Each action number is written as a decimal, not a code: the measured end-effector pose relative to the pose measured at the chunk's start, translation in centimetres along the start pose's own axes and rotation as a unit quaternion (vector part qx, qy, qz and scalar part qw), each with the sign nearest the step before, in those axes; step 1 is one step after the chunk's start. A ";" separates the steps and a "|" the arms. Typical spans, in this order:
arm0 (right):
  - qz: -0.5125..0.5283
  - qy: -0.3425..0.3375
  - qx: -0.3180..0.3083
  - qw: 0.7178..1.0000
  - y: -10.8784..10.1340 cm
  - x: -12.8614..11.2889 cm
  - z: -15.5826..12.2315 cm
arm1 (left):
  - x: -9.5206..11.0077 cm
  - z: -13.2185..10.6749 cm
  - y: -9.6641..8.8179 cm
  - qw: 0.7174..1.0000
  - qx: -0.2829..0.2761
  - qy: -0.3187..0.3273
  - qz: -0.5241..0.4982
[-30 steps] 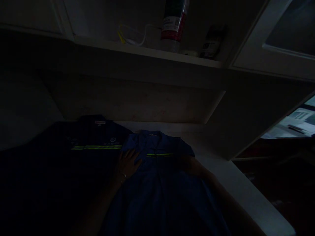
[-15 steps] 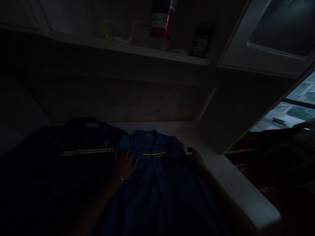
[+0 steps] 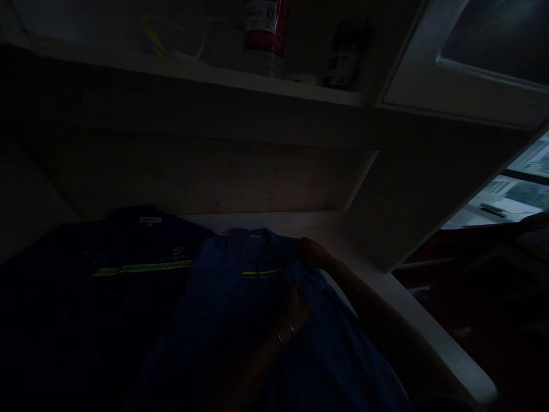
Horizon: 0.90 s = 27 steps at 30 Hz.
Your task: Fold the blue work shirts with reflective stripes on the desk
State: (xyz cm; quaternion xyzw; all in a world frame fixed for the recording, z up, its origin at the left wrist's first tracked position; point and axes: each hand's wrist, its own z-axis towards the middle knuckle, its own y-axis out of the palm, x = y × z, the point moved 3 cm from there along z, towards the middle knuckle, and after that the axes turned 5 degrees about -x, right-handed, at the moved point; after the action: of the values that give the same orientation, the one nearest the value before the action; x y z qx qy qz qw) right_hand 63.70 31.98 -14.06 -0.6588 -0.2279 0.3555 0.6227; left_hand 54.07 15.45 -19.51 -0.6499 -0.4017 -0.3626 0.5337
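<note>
A blue work shirt (image 3: 231,303) with a yellow-green stripe across its chest lies spread on the white surface, collar toward the back. My right hand (image 3: 316,253) is closed on the cloth at the shirt's right shoulder. Lower down, at the right side of the chest, my left hand (image 3: 295,308) pinches the fabric; a thin bracelet (image 3: 286,329) circles that wrist. Left of the shirt lies a darker navy work jacket (image 3: 141,246) with a similar stripe and a collar label. Dim light hides most finger detail.
A shelf (image 3: 206,73) overhead holds a bottle with a red label (image 3: 265,40), a dark jar (image 3: 341,66) and a white-and-yellow strap (image 3: 156,43). A cabinet side panel (image 3: 429,183) stands at right. The white surface's rounded corner (image 3: 482,386) is at lower right.
My left hand has moved right across the shirt, from its left chest to the right chest. My right hand has shifted up and left onto the shoulder and closed on the cloth.
</note>
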 end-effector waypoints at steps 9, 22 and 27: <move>0.033 -0.009 -0.047 0.998 2.7 -1.3 6.6 | -0.6 -1.6 0.1 0.990 -0.047 0.095 0.089; 0.112 0.063 -0.057 0.990 4.1 -0.8 7.5 | -3.7 -0.2 -1.6 0.977 0.054 -0.124 -0.165; 0.116 0.085 -0.061 0.988 3.4 -0.1 7.3 | -4.1 -0.1 -1.2 0.979 0.011 -0.113 -0.166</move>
State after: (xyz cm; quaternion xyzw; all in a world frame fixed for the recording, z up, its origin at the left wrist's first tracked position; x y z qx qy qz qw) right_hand 57.65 36.33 -17.17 -0.7451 -0.1173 0.3531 0.5535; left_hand 51.24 14.90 -22.73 -0.6047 -0.5660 -0.3658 0.4244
